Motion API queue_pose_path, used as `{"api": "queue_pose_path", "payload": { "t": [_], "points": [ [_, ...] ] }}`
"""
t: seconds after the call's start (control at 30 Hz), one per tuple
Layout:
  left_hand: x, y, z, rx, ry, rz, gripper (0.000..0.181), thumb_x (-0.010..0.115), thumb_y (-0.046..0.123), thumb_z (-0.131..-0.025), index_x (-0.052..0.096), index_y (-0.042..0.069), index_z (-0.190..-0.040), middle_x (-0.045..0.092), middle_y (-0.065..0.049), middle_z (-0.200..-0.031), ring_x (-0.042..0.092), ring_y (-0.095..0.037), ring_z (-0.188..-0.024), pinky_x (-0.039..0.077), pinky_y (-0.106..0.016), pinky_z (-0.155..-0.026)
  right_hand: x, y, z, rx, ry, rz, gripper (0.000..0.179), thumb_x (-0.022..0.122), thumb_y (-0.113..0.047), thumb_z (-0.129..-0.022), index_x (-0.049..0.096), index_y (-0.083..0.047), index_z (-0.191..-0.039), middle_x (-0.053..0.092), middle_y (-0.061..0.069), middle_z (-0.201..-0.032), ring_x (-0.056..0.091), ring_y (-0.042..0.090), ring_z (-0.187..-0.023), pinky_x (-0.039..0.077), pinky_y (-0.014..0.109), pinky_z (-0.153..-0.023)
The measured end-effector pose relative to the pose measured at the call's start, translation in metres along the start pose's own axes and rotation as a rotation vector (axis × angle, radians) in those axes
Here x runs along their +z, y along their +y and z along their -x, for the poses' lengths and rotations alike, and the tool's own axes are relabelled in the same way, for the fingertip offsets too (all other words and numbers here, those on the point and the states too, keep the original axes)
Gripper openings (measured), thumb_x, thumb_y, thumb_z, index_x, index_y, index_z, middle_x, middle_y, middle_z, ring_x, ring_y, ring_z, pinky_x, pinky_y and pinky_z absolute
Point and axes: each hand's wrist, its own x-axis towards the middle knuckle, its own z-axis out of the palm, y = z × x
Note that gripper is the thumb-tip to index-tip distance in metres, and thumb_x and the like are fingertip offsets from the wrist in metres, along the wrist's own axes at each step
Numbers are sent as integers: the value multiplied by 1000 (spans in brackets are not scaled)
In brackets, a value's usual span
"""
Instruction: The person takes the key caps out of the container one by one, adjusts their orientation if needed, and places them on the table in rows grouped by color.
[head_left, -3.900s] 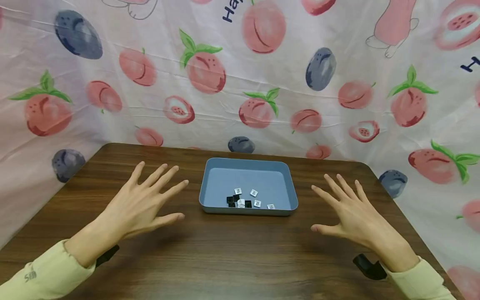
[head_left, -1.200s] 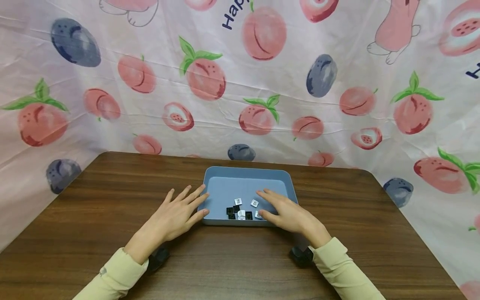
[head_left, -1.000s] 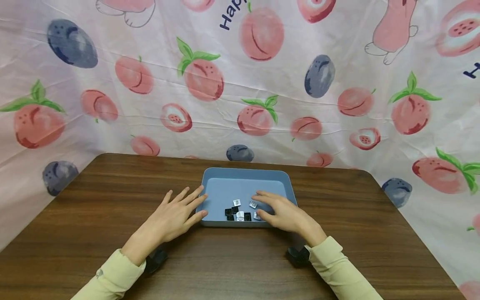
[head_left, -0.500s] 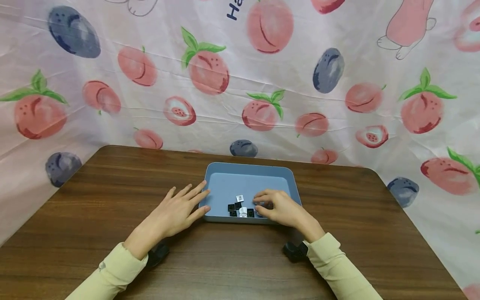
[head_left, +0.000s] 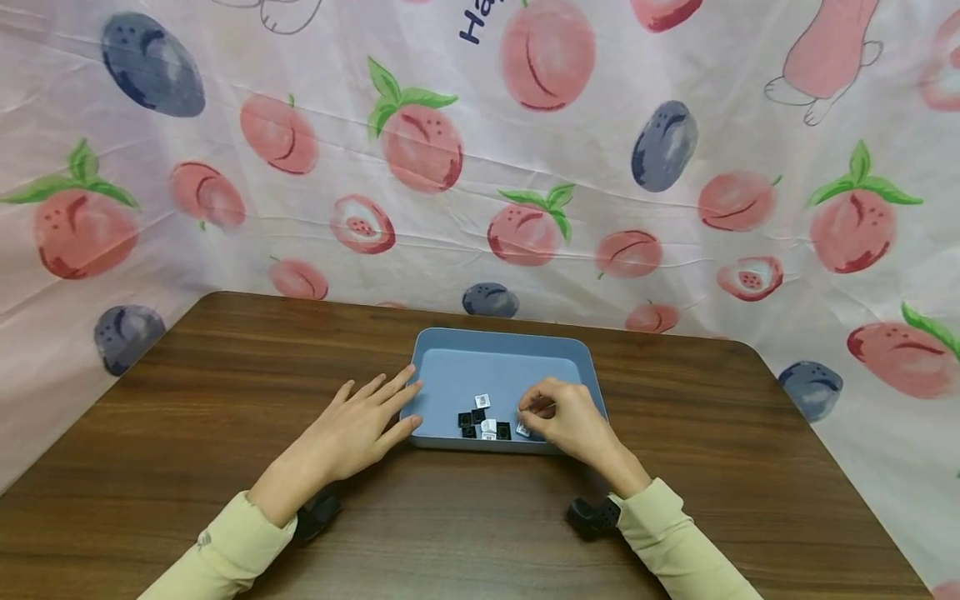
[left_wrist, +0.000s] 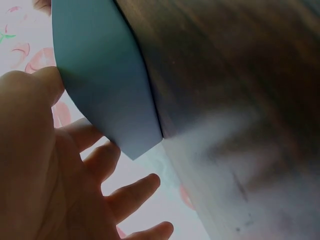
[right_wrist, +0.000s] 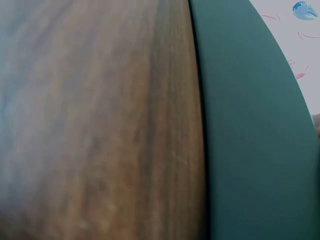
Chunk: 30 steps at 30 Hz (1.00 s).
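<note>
A blue tray (head_left: 480, 340) holds several small square black and white pieces that look like keycaps, among them a white keycap (head_left: 482, 402) and a black keycap (head_left: 503, 431). My left hand (head_left: 341, 433) rests at the tray's left front corner with fingers spread. In the left wrist view its thumb and nearest fingers touch the tray's wall (left_wrist: 100, 75). Over the tray's right side, my right hand (head_left: 566, 421) has its thumb and index finger pinched together on a white keycap, mostly hidden by the fingers. Another white keycap (head_left: 522, 430) lies just below those fingertips.
The tray stands on a dark wooden table (head_left: 465, 517), towards its back edge. Behind and beside the table hangs a fruit-print cloth (head_left: 450, 217). A black wrist device (head_left: 592, 518) sits under the right wrist, another black device (head_left: 317, 515) under the left.
Both hands have come inward from the sides to the tray. The right fingers have closed over a white keycap and lifted slightly. The left hand has stayed at the tray's corner lately.
</note>
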Motion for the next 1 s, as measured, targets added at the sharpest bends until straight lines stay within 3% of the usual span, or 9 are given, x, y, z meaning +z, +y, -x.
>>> {"api": "queue_pose_path", "payload": {
  "t": [0.23, 0.47, 0.63, 0.87, 1.0],
  "points": [
    [3, 1, 1, -9, -4, 18, 58, 49, 45, -107, 45, 14, -156, 32, -8, -166, 42, -46, -144, 26, -76, -110, 3, 5, 1, -56, 154, 16, 17, 75, 4, -79, 75, -6, -93, 68, 3, -94, 73, 16, -82, 61, 27, -76],
    [-2, 3, 0, -10, -11, 15, 57, 49, 43, -107, 44, 14, -157, 31, -8, -167, 41, -47, -144, 26, -77, -110, 0, 5, 0, -125, 243, -17, 11, 79, 8, -80, 78, 0, -89, 68, 10, -101, 72, 26, -94, 60, 27, -83],
    [-2, 3, 1, -19, -21, 29, 58, 47, 45, -108, 42, 15, -157, 30, -8, -167, 40, -47, -144, 26, -77, -110, -1, -2, 0, -177, 234, -33, 11, 81, 6, -82, 77, 0, -92, 72, 9, -98, 72, 25, -95, 60, 27, -83],
    [-3, 3, 1, -27, -27, 50, 58, 46, 45, -108, 41, 16, -158, 29, -7, -168, 40, -48, -144, 25, -77, -109, 6, -14, 2, -314, 195, -32, 17, 78, 3, -86, 76, 0, -103, 76, 9, -100, 75, 19, -85, 61, 27, -75],
    [-3, 4, 2, -30, -33, 56, 58, 47, 45, -108, 41, 16, -158, 29, -7, -168, 41, -48, -144, 25, -78, -109, 12, -20, 3, -357, 154, -83, 16, 75, 5, -87, 77, 1, -102, 76, 9, -104, 75, 17, -86, 60, 25, -77]
  ]
}}
